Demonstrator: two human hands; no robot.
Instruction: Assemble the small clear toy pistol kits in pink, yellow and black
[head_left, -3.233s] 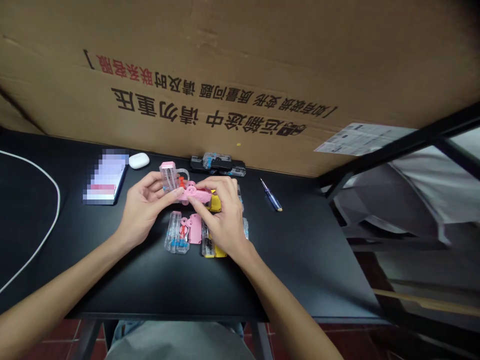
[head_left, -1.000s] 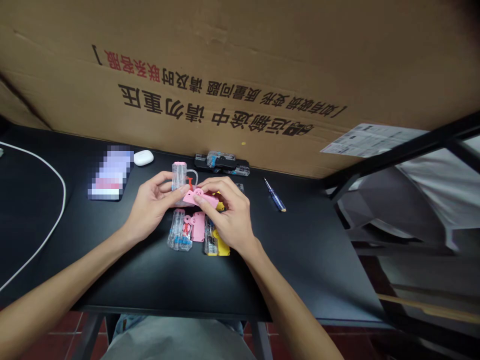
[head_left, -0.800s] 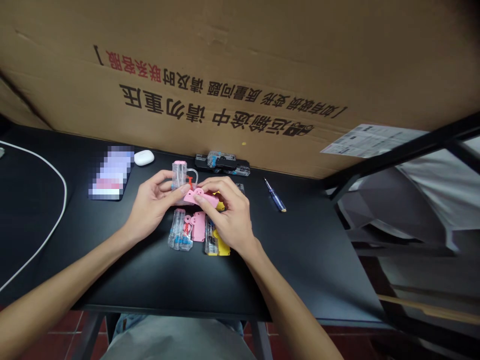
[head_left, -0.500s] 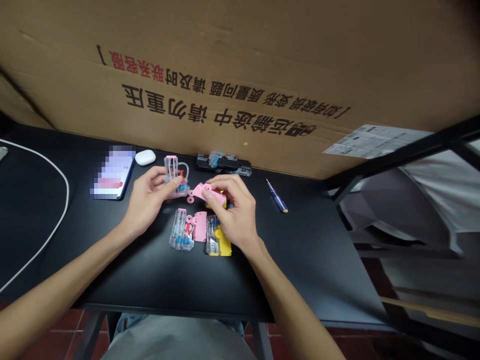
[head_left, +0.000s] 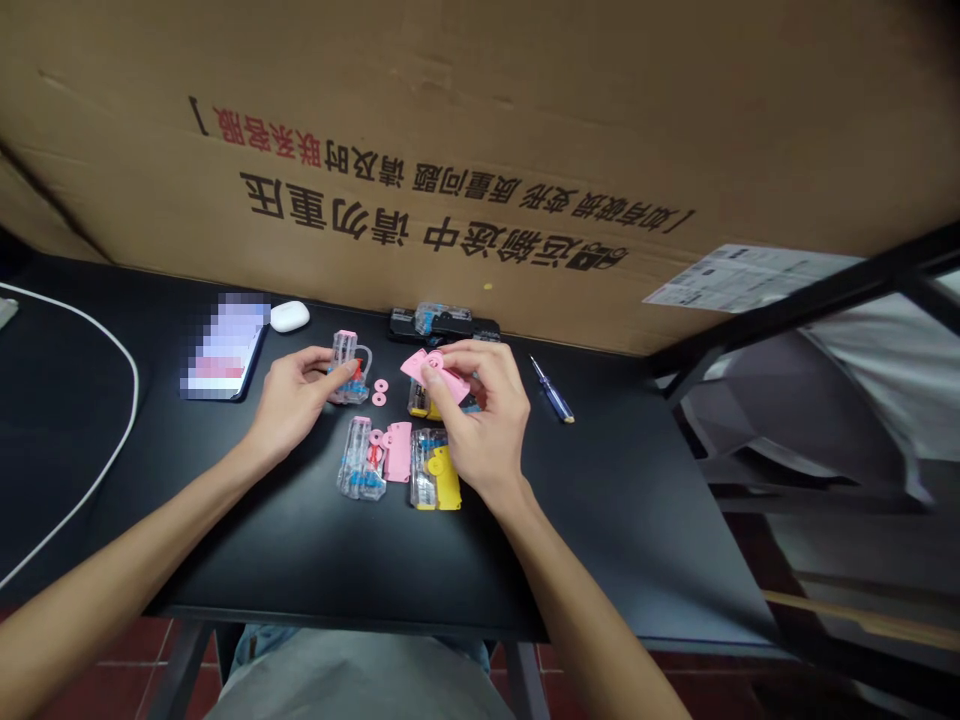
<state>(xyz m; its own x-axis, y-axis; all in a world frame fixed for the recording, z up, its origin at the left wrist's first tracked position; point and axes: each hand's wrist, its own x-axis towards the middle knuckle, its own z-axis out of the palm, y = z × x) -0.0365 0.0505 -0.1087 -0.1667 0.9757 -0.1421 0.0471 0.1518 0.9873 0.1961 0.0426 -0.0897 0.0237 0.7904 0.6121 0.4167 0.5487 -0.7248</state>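
Note:
Between thumb and fingers, my left hand (head_left: pixel 300 395) grips a clear plastic case (head_left: pixel 346 350) with a pink end, red and blue inner parts and a bent clear tube. My right hand (head_left: pixel 484 410) pinches a flat pink plastic plate (head_left: pixel 450 382) with a round end. Two small pink rings (head_left: pixel 380 392) lie on the table between the hands. Nearer me rest a second clear case with red and blue parts (head_left: pixel 361 470), a pink plate (head_left: pixel 398 452) beside it, and a clear case with a yellow plate (head_left: pixel 446 478). Another clear-and-yellow piece (head_left: pixel 417 402) is partly hidden under my right hand.
Black and clear plastic pieces (head_left: pixel 442 325) lie against a big cardboard box (head_left: pixel 420 80) at the back of the black table (head_left: pixel 300 560). To the right is a screwdriver (head_left: pixel 553 392); to the left, a phone (head_left: pixel 225 350), a white earbud case (head_left: pixel 289 317) and a white cable (head_left: pixel 124 440).
My right hand has moved right with the pink plate, away from the rings. My left hand has lowered the clear case slightly toward the table.

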